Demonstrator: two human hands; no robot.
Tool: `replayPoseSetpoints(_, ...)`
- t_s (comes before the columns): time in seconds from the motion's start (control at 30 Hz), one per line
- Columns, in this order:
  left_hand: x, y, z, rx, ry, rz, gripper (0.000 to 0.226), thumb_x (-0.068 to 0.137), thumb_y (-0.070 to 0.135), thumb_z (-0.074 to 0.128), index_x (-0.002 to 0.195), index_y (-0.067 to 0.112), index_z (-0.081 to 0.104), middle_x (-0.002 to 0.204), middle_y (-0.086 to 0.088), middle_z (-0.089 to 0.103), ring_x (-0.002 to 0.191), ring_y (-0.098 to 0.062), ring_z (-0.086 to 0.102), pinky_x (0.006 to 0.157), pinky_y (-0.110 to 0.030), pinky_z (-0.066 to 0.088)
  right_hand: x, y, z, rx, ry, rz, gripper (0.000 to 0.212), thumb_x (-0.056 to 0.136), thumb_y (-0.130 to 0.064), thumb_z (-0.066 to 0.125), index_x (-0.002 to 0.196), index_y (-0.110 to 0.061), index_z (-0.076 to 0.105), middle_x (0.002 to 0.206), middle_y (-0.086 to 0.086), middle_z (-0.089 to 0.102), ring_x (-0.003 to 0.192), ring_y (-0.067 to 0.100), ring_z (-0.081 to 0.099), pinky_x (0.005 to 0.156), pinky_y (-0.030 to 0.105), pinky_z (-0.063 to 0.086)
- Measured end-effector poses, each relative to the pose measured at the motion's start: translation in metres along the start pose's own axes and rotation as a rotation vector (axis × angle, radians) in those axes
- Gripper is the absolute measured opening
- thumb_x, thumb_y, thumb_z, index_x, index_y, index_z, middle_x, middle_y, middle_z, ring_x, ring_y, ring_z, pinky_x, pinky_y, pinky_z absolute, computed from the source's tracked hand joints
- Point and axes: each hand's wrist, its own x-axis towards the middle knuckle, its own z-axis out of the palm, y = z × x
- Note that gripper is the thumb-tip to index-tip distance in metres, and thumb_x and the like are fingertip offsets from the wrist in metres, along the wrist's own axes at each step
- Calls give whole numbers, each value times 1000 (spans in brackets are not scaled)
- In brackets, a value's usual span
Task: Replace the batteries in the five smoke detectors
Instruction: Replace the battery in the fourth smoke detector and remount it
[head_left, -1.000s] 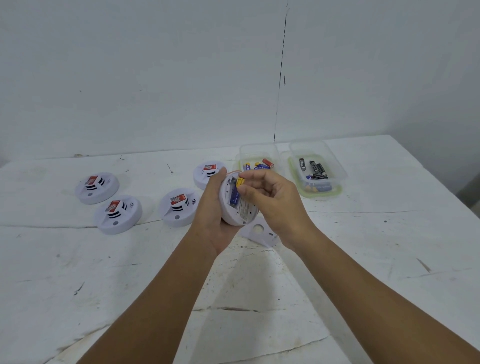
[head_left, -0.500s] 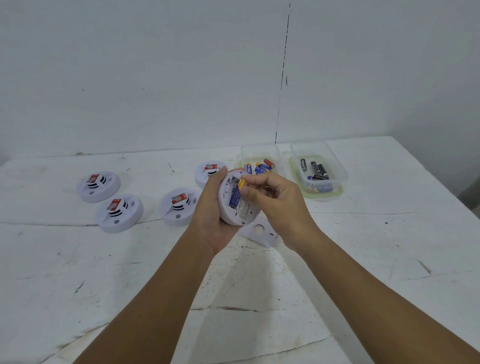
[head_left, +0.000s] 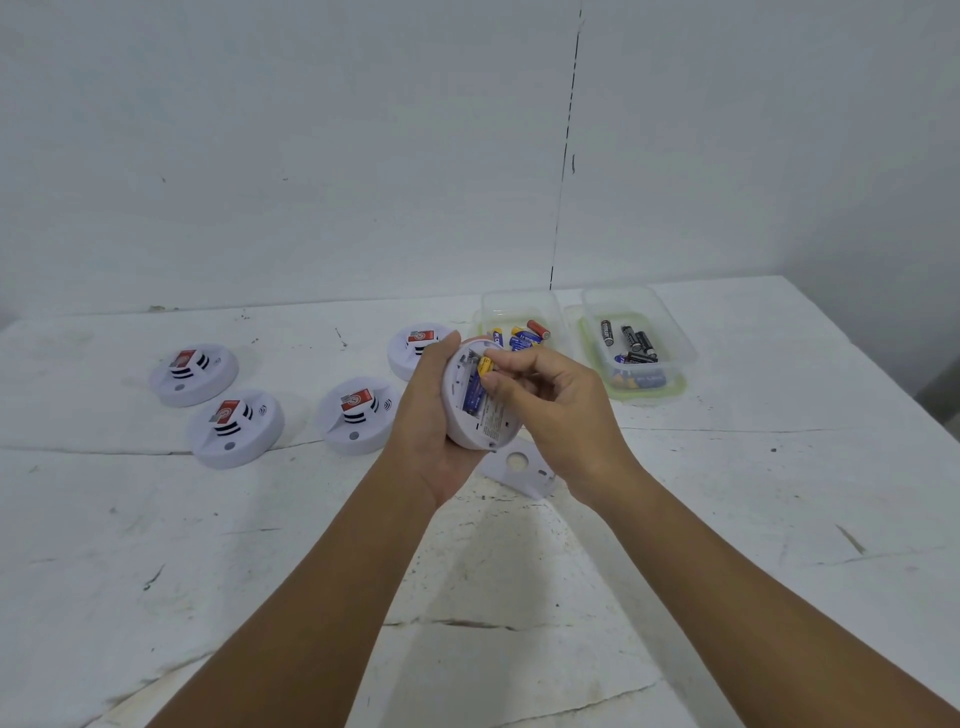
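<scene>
A scuffed white table (head_left: 779, 519) fills six o'clock; a plain white wall (head_left: 260, 156) spans twelve; a dark vertical seam (head_left: 566, 156) at one o'clock.

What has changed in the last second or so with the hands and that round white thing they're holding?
Very little. The right hand still pinches the yellow-tipped battery at the open back of the smoke detector, its fingers shifting only slightly. The left hand keeps gripping the detector. The four detectors on the table, the loose cover and both battery tubs stayed put.
</scene>
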Motion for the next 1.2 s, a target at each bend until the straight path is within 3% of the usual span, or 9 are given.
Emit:
replayPoseSetpoints(0.43, 4, 5, -2, 53, 2, 8, 39, 103, 43, 54, 115, 11, 71, 114, -14, 72, 120, -32, 61, 111, -47, 43, 3, 1, 2, 1, 18, -13, 17, 93, -5, 75, 108, -10, 78, 84, -7, 75, 81, 2, 67, 80, 16, 54)
replayPoseSetpoints(0.6, 1, 9, 5, 68, 30, 2, 36, 102, 44, 54, 101, 14, 73, 100, -10, 75, 98, -26, 70, 96, -41, 51, 5, 5, 7, -213, 60, -133, 18, 94, -14, 76, 111, -17, 79, 101, -4, 73, 92, 8, 69, 87, 24, 55)
replayPoseSetpoints(0.73, 3, 12, 5, 88, 60, 8, 39, 103, 46, 51, 89, 17, 74, 86, -3, 73, 83, -20, 72, 83, -35, 52, 4, 9, 14, -439, 59, -258, 24, 95, -18, 75, 118, -15, 78, 97, -6, 65, 91, 6, 63, 87, 18, 49)
replayPoseSetpoints(1.0, 10, 18, -2, 136, 138, -10, 32, 101, 45, 58, 100, 15, 68, 87, -4, 71, 84, -20, 70, 86, -35, 52, 8, 25, 25, -523, 78, -342, 30, 95, -24, 69, 122, -12, 76, 98, 4, 63, 95, 6, 59, 86, 13, 45)
replayPoseSetpoints(1.2, 18, 22, -2, 163, 161, -33, 34, 101, 49, 56, 101, 17, 68, 86, -3, 71, 86, -20, 69, 84, -35, 53, 18, 28, 25, -520, 69, -301, 31, 96, -26, 70, 123, -14, 76, 97, 2, 61, 94, 3, 56, 86, 11, 43)
